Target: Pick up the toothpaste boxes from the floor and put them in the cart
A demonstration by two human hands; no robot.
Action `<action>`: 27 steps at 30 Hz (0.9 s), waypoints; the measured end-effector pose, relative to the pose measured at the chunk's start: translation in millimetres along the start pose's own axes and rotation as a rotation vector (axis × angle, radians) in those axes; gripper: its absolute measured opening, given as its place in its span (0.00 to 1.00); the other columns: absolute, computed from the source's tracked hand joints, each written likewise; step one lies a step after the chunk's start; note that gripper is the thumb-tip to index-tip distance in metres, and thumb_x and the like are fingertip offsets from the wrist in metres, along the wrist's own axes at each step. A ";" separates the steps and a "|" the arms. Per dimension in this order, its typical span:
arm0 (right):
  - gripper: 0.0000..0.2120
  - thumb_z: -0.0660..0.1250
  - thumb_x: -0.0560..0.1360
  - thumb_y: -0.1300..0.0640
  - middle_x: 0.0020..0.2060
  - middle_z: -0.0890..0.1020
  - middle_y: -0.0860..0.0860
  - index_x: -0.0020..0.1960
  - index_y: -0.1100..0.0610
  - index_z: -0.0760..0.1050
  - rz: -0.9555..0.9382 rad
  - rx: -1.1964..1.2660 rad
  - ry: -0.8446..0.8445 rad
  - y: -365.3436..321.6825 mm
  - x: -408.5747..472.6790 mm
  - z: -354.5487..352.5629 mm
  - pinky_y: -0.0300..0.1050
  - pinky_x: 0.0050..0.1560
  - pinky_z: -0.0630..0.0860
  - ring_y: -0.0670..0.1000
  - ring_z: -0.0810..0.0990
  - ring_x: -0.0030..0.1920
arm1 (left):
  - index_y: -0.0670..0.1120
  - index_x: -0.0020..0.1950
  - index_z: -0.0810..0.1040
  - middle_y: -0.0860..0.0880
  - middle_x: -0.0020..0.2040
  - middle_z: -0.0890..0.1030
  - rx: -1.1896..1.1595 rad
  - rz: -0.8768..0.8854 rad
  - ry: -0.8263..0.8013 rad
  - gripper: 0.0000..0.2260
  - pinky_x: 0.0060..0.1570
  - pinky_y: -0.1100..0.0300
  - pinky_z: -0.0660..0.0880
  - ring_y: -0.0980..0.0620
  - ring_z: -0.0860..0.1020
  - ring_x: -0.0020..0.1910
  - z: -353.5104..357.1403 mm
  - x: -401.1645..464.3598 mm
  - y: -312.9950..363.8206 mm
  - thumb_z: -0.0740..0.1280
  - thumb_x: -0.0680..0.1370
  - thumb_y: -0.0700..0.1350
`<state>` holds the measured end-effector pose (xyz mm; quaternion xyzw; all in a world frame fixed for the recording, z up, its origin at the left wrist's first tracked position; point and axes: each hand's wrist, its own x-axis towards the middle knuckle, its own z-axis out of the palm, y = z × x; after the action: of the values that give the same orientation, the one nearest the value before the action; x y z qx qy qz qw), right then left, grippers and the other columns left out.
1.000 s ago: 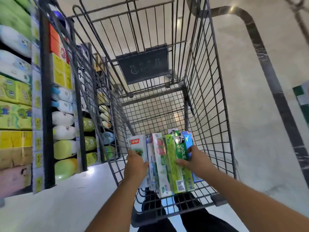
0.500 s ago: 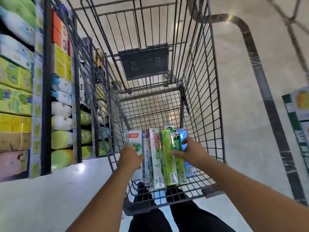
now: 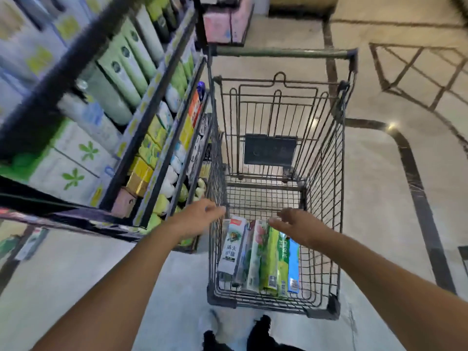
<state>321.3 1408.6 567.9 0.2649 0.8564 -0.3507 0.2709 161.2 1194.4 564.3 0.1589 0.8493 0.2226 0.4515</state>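
Lying side by side on the wire cart (image 3: 326, 188) floor, the toothpaste boxes (image 3: 258, 257) are free of both hands — left hand (image 3: 200, 216) and right hand (image 3: 295, 224) hover spread, empty. Risk: the leaning boxes could topple if the cart gets bumped.

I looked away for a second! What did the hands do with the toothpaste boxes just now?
Both hands let go. The left hand and right hand were holding the bundle of toothpaste boxes inside the cart; now they have lifted off, fingers relaxed and holding nothing. The boxes lie side by side on the cart's floor. The view has pulled back and up. The cart is beside the shelves, as before.
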 end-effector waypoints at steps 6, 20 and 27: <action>0.45 0.54 0.69 0.26 0.76 0.65 0.53 0.78 0.52 0.60 -0.189 -0.144 0.086 -70.5 -49.1 -18.6 0.54 0.72 0.64 0.55 0.66 0.74 | 0.48 0.66 0.69 0.49 0.64 0.72 0.192 0.002 0.057 0.22 0.54 0.54 0.66 0.48 0.72 0.61 -62.2 -91.9 -33.7 0.55 0.82 0.62; 0.26 0.64 0.80 0.46 0.70 0.72 0.56 0.74 0.55 0.66 -0.635 -0.518 -0.026 -351.8 -124.1 194.3 0.50 0.65 0.70 0.57 0.74 0.66 | 0.46 0.70 0.70 0.49 0.69 0.70 -0.032 -0.251 0.491 0.31 0.56 0.61 0.66 0.48 0.69 0.67 -104.5 -384.5 -325.7 0.56 0.77 0.67; 0.27 0.62 0.76 0.34 0.57 0.81 0.54 0.65 0.52 0.74 -0.864 -0.621 -0.150 -479.1 -187.5 337.1 0.50 0.56 0.74 0.56 0.79 0.58 | 0.51 0.68 0.71 0.52 0.62 0.74 -0.233 -0.499 0.750 0.27 0.51 0.66 0.64 0.53 0.73 0.58 -61.9 -535.3 -475.6 0.61 0.76 0.66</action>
<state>240.4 814.3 704.0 -0.2303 0.9291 -0.1783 0.2281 366.7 523.4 719.3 -0.1938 0.9355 0.2431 0.1677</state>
